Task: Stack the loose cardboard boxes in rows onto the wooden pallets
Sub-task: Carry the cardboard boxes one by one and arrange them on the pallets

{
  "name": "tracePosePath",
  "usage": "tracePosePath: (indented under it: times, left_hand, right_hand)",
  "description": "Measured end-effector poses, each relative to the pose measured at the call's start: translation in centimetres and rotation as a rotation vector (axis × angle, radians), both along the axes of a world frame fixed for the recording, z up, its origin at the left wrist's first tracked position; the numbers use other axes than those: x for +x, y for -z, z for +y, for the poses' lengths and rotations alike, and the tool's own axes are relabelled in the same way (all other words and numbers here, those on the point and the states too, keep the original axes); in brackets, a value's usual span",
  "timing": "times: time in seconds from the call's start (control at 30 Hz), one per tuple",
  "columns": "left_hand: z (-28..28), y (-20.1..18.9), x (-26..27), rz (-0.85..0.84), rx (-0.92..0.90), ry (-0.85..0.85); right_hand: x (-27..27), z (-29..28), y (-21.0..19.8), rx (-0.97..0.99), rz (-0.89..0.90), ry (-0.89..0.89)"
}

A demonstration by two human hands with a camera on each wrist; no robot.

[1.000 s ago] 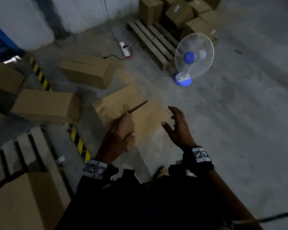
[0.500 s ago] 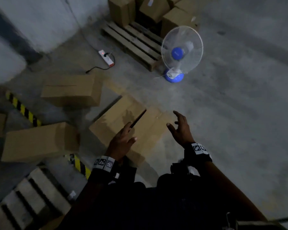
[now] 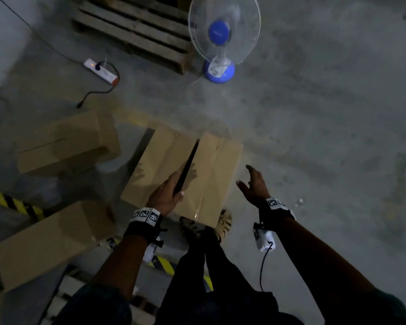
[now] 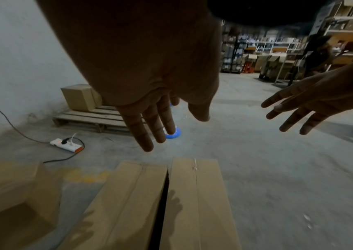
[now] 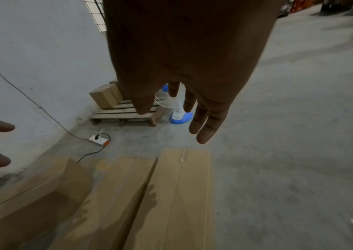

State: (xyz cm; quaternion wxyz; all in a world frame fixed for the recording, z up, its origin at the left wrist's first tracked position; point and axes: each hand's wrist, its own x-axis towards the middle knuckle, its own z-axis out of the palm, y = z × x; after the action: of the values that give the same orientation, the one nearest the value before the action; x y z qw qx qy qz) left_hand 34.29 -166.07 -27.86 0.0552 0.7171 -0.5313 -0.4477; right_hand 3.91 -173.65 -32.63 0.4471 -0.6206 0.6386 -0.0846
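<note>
A: Starting at the left, what borders the working space?

B: A yellow-and-black floor stripe (image 3: 14, 204) runs under a long box (image 3: 49, 242) lying near the slats of a near pallet (image 3: 66, 299). Another box (image 3: 66, 141) sits on the concrete just beyond. Bare floor separates them.

A: And the middle?

B: Two boxes lie side by side at the person's feet, a dark gap between them: the left box (image 3: 159, 165) and the right box (image 3: 211, 179), both sealed, so their contents cannot be told. The left hand (image 3: 167, 195) hovers over the gap with fingers straight and released, holding nothing; the wrist view shows it clear of the cardboard.

A: Farther back?

B: A power strip (image 3: 101, 71) with its cord, a far pallet (image 3: 136, 31) carrying a box (image 4: 79, 97) at its wall end, and a fan (image 3: 220, 38) just beside the pallet.

A: The right side?

B: The right hand (image 3: 253, 186) hangs spread and empty beside the right box's edge. Past it lies wide open concrete (image 3: 338, 113).
</note>
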Motion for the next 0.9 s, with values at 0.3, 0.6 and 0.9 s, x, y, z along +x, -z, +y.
tracePosePath:
  times: [0.3, 0.6, 0.9]
  left_hand:
    - [-4.6, 15.4, -1.2, -0.006, 0.047, 0.084]
    - [-5.5, 30.6, -1.4, -0.035, 0.156, 0.044]
    - [-7.2, 38.0, -0.4, -0.019, 0.166, 0.036]
  right_hand:
    - [1.5, -1.7, 15.5, 0.128, 0.002, 0.170]
    - [2.5, 1.9, 28.4, 0.181, 0.063, 0.141]
    - [3.5, 5.6, 33.9, 0.183, 0.010, 0.219]
